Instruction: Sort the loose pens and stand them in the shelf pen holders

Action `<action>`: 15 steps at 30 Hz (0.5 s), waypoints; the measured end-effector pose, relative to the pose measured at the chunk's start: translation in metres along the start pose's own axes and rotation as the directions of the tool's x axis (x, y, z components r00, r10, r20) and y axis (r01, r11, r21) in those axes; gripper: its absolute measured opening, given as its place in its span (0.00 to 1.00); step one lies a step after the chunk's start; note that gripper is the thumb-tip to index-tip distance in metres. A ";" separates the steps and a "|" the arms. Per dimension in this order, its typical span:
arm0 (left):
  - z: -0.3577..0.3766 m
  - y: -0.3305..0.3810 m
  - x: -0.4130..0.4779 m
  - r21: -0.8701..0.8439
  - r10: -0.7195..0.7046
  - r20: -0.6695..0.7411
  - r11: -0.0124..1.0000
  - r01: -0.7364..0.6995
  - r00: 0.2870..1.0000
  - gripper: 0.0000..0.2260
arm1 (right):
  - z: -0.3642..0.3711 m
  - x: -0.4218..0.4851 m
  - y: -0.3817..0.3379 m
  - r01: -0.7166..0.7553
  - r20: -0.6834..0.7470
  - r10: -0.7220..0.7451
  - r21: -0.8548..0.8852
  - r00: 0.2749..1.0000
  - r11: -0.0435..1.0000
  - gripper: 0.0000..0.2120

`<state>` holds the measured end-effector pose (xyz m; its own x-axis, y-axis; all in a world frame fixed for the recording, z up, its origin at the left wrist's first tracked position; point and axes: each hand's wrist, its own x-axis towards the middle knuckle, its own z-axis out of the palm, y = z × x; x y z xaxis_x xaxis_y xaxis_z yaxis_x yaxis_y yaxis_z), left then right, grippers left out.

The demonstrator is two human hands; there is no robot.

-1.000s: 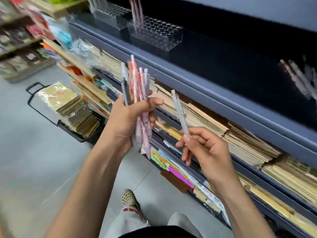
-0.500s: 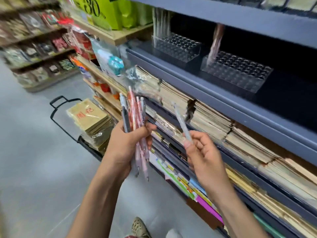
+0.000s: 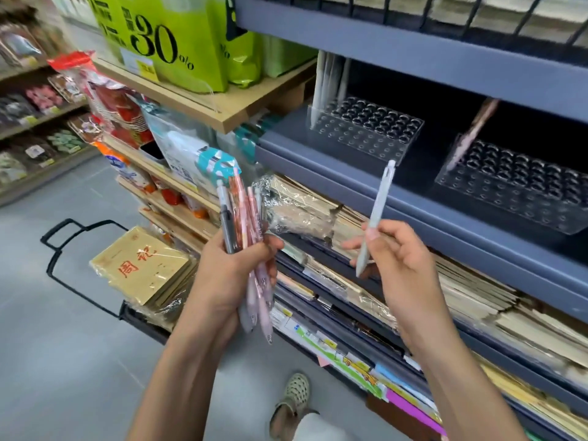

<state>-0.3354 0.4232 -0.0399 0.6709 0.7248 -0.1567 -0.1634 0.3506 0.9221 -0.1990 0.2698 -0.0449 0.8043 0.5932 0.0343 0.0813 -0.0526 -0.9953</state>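
Right grip (image 3: 401, 265) pinches lone grey pen (image 3: 375, 218) low on barrel; long axis near upright, clip end up, tip down. Left grip (image 3: 229, 272) clasps bundle (image 3: 245, 224) of pink and dark pens. Left holder (image 3: 366, 128) on shelf lies up and beyond pen top, pale pens (image 3: 327, 81) in its far-left corner. Right holder (image 3: 515, 186) sits off to the right, with one pink pen. Right grip nearer both. Likely target: left holder.

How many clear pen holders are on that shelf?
2. The left holder, on the blue shelf, has pale pens at its far-left corner; the right holder has pinkish ones. More may sit out of frame.
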 end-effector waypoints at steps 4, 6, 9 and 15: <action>-0.004 0.011 0.044 0.034 -0.013 0.038 0.999 0.012 0.999 0.20 | 0.016 0.048 -0.011 0.065 -0.116 -0.069 -0.035 0.991 0.997 0.04; -0.006 0.020 0.063 0.073 -0.026 0.057 0.997 0.022 0.998 0.22 | 0.025 0.067 -0.017 0.083 -0.152 -0.085 -0.025 0.985 0.996 0.04; -0.010 0.030 0.088 0.090 -0.030 0.097 0.996 0.021 0.995 0.19 | 0.035 0.086 -0.027 0.134 -0.158 -0.132 -0.003 0.979 0.991 0.05; -0.002 0.033 0.127 0.122 -0.079 0.154 0.991 0.061 0.985 0.16 | 0.044 0.110 -0.041 0.162 -0.296 -0.157 -0.007 0.942 0.987 0.07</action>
<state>-0.2575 0.5278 -0.0300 0.7854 0.5944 -0.1728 -0.0330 0.3190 0.9472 -0.1396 0.3727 -0.0045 0.9193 0.3293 0.2155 0.2148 0.0389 -0.9759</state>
